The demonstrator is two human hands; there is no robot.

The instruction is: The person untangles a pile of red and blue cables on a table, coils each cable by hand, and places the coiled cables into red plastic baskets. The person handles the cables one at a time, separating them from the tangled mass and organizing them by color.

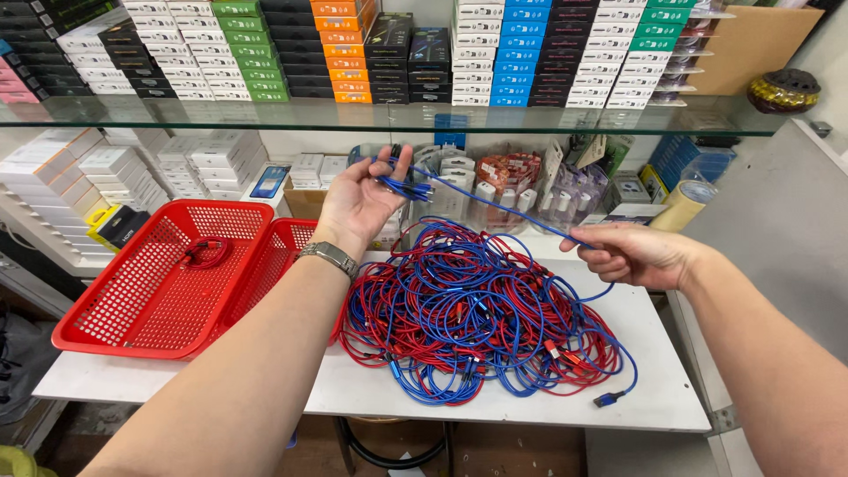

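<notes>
The left hand (358,205) grips blue cable (495,205) ends above the bench (371,393), right hand (632,254) fingers pinching its length; pulling could snag the tangled pile (473,314) and drag it off.

Both forearms are bare (no sleeves), with a silver metal-link wristwatch (329,257) on the left wrist.

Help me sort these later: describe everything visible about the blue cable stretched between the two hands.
The blue cable is thin and looks braided. It runs taut from the raised left hand, which pinches several looped blue strands with connector ends, down to the right hand, whose fingers close around it. Past that hand it drops into the tangled red and blue cable pile on the white table.
</notes>
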